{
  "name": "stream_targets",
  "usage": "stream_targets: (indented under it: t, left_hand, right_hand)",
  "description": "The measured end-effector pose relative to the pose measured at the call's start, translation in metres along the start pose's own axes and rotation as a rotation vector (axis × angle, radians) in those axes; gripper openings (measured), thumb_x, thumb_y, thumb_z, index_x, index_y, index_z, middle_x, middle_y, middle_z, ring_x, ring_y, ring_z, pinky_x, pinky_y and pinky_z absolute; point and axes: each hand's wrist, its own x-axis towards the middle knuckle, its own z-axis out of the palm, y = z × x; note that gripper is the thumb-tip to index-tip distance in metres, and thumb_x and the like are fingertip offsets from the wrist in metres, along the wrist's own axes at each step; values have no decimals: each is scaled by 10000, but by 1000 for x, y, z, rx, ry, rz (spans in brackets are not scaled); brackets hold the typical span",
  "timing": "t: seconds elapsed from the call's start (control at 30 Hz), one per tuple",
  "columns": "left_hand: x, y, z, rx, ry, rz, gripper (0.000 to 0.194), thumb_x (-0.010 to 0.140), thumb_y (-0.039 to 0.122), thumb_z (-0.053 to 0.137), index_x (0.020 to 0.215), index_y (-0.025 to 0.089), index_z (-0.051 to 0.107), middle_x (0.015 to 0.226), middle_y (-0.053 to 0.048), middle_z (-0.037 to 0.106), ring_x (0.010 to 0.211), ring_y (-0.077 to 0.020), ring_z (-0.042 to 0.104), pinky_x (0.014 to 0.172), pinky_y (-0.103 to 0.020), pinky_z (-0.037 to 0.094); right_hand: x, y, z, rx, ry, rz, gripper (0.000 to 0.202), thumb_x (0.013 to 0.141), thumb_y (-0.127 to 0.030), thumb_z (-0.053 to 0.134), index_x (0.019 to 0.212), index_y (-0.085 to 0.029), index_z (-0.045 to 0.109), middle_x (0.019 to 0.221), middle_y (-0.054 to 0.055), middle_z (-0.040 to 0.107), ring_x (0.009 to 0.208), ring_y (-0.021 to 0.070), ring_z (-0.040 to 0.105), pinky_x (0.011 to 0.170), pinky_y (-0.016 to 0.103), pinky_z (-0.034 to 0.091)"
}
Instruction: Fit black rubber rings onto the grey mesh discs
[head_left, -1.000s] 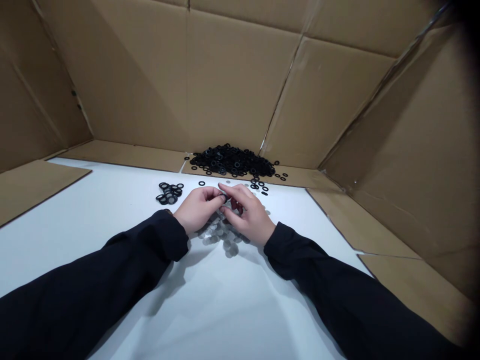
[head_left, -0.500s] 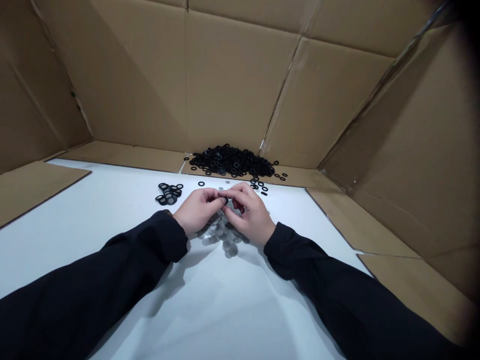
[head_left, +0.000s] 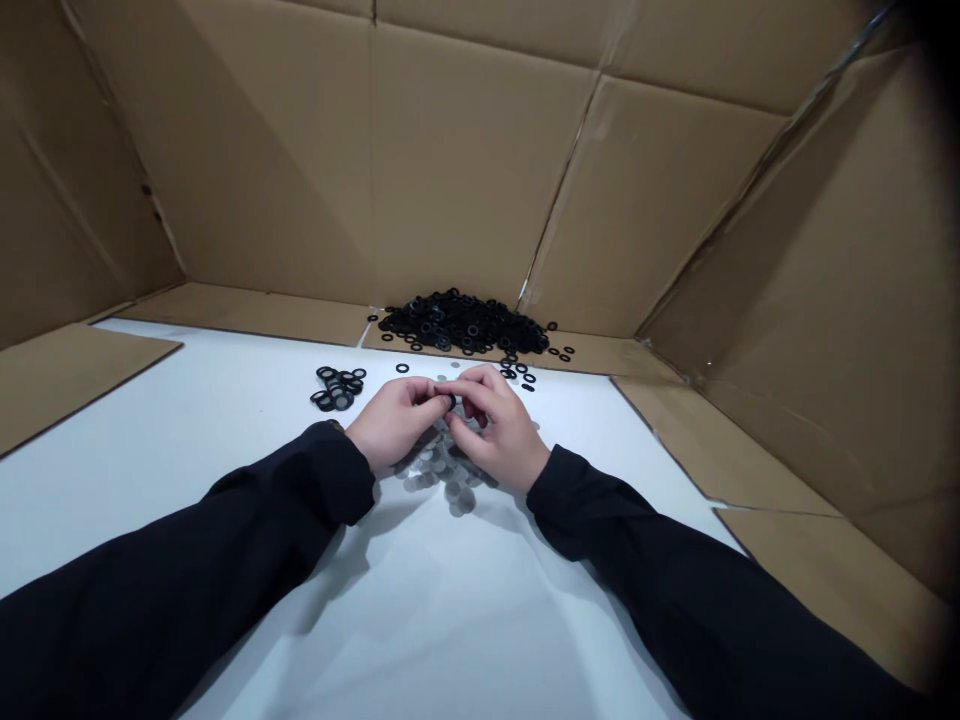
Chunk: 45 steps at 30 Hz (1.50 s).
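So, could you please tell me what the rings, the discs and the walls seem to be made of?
Rings may be rubber or plastic: black, faint glints. Discs: thin, dull grey, possibly plastic or metal. Walls: likely matt cardboard, brown and creased.

Brown cardboard walls [head_left: 480, 180] stand behind and beside the white table [head_left: 202, 420]. Flat brown cardboard strips [head_left: 247, 310] line its far and side edges.

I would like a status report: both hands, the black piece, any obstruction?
Left hand pinches small black piece. Right hand close beside it. Fingers hide most of it. Grey discs lie below.
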Motion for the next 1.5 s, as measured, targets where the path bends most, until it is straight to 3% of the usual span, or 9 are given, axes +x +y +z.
stream_targets:
  t: [0.07,0.17,0.37,0.57,0.7,0.9,1.17,1.33,1.5]
  left_hand:
    - [0,1,0,0,-9,16,241,768,348,623,837,117,633,666,10,551,573,-88,444,545,-220,346]
    - [0,1,1,7,-5,30,240,763,369,632,745,131,601,625,26,521,550,-81,416,538,-221,332]
    - [0,-2,-1,26,7,19,251,770,381,632,713,149,556,593,50,462,526,-72,383,515,-214,299]
    - [0,-1,0,-19,-15,19,227,778,360,623,791,135,596,656,21,539,569,-86,447,548,-221,345]
    - [-1,2,0,7,-2,28,226,786,349,615,714,141,562,619,29,506,549,-78,412,537,-218,326]
    - [1,-1,-1,50,-7,15,229,790,367,615,737,150,567,604,45,477,537,-76,396,520,-214,310]
    - [-1,1,0,-16,-15,-1,204,789,343,617,787,139,601,606,41,513,527,-77,419,521,-216,328]
    - [1,-1,-2,25,12,55,257,781,394,636,751,145,582,662,26,553,565,-86,450,554,-222,353]
    - [1,-2,-4,54,71,70,282,761,409,668,815,139,610,722,15,577,616,-94,474,596,-225,387]
  right_hand:
    - [0,0,0,11,-13,-17,361,824,-105,532,1149,-243,604,1023,59,484,745,136,491,688,309,484]
    - [0,-1,1,-3,2,16,439,794,-112,568,1217,-226,543,1034,57,498,740,134,489,686,309,480]
    - [1,1,1,-51,61,62,253,768,-140,646,1003,-212,589,978,40,506,711,128,468,672,302,472]
    - [-1,2,-1,2,-4,-4,339,849,-145,558,1169,-243,613,1022,59,482,769,139,501,698,310,487]
    - [-1,0,1,10,-14,28,450,811,-127,572,1247,-230,529,1052,61,490,753,135,494,691,310,484]
    - [0,0,1,-47,58,73,247,762,-142,642,981,-218,558,958,29,497,690,124,459,658,297,466]
    - [-1,2,-1,39,-24,25,331,853,-157,554,1168,-244,607,1032,54,488,712,118,481,673,291,483]
    - [-3,1,1,58,12,133,347,833,-190,582,1177,-212,537,983,45,539,691,124,483,672,293,473]
    - [-2,4,2,116,45,300,116,895,-302,537,934,-195,564,796,12,565,661,135,501,621,275,435]
